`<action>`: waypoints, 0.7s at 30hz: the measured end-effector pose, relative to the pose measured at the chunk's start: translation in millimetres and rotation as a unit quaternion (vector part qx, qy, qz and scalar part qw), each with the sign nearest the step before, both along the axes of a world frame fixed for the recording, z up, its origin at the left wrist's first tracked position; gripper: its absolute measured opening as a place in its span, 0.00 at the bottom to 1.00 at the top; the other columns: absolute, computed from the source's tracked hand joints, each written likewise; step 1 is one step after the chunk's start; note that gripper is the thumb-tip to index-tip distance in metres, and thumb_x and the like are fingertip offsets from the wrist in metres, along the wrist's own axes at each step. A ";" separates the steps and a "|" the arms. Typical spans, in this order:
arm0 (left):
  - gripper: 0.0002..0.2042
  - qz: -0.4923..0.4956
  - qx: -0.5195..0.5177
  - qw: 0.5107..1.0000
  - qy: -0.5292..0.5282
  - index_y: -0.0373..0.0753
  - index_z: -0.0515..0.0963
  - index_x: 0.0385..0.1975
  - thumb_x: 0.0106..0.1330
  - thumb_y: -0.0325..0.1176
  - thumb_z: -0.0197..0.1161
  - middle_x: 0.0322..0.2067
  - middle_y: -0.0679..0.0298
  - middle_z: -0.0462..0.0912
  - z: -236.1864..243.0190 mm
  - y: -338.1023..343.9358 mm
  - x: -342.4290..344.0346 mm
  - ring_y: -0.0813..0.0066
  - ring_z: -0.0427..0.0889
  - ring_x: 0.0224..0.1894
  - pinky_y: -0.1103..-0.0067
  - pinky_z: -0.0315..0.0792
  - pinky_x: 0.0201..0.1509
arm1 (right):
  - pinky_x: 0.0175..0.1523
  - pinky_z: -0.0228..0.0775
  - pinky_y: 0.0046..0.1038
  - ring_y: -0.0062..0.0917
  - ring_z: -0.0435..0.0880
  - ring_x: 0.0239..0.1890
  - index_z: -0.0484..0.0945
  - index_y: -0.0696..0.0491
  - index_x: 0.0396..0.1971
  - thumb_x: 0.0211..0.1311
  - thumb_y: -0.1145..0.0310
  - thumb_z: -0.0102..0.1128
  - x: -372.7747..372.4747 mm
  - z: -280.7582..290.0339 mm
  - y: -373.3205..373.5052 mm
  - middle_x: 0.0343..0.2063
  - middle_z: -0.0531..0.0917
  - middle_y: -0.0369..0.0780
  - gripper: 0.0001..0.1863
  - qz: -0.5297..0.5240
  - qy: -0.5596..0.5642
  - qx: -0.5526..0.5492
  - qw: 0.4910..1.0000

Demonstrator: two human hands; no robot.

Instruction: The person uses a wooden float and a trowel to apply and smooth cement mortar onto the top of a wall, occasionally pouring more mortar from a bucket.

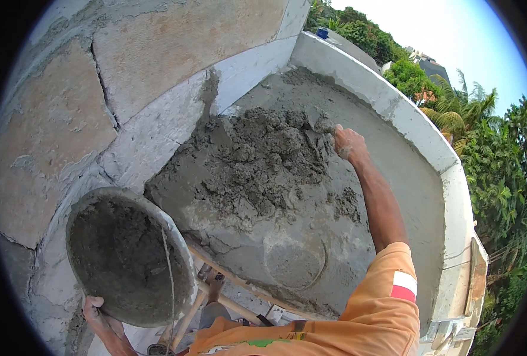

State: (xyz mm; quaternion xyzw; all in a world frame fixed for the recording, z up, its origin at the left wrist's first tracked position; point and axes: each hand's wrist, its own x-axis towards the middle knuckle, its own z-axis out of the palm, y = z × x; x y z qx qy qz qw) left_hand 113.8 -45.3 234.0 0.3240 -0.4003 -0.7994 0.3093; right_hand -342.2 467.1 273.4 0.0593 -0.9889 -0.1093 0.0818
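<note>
A round grey bucket point(180, 246) tilts toward me at the left, its inside coated with wet mortar. My left hand point(100, 320) grips its lower rim, thumb over the edge. A thin cord or wire handle point(167, 255) hangs across the bucket's right side. On the ledge in front of me lies a rough heap of dark wet mortar point(263, 157). My right hand point(349, 143), smeared with mortar, is closed at the heap's right edge. What it holds is hidden against the grey mortar.
A low white parapet point(388, 98) curves round the ledge's far and right sides. Cracked stone-like panels point(50, 136) rise at the left. Wooden poles point(240, 305) stand below the near edge, beside my foot point(215, 288). Trees point(501, 196) grow beyond the parapet.
</note>
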 end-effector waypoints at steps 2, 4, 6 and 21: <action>0.30 0.004 0.004 1.000 -0.019 0.28 0.70 0.51 0.41 0.27 0.53 0.49 0.55 0.77 4.3 1.9 -0.4 0.59 0.75 0.52 0.69 0.68 0.60 | 0.40 0.76 0.44 0.47 0.84 0.38 0.73 0.59 0.35 0.60 0.64 0.55 -25.6 -22.2 0.3 0.31 0.83 0.52 0.13 0.030 -0.009 0.035 0.999; 0.30 0.004 0.005 1.000 -0.009 0.28 0.70 0.52 0.41 0.27 0.52 0.49 0.55 0.76 2.1 1.4 -2.2 0.59 0.75 0.52 0.69 0.68 0.60 | 0.39 0.77 0.43 0.45 0.84 0.37 0.74 0.59 0.34 0.59 0.65 0.55 -40.2 -33.6 12.8 0.31 0.84 0.51 0.11 0.011 0.009 0.015 1.000; 0.30 0.001 0.004 1.000 0.001 0.28 0.70 0.52 0.41 0.27 0.52 0.49 0.55 0.76 -0.7 2.0 -3.8 0.59 0.75 0.52 0.69 0.68 0.60 | 0.38 0.77 0.42 0.44 0.85 0.35 0.75 0.58 0.33 0.57 0.67 0.55 -54.4 -35.4 22.9 0.30 0.84 0.49 0.10 -0.010 0.026 -0.008 1.000; 0.29 0.000 0.035 0.999 -0.004 0.28 0.70 0.52 0.42 0.27 0.52 0.50 0.55 0.76 -6.7 -4.2 0.7 0.60 0.75 0.52 0.70 0.67 0.61 | 0.36 0.79 0.33 0.33 0.86 0.26 0.81 0.57 0.31 0.56 0.66 0.52 41.8 34.7 78.9 0.30 0.86 0.42 0.12 -0.166 -0.189 0.046 0.967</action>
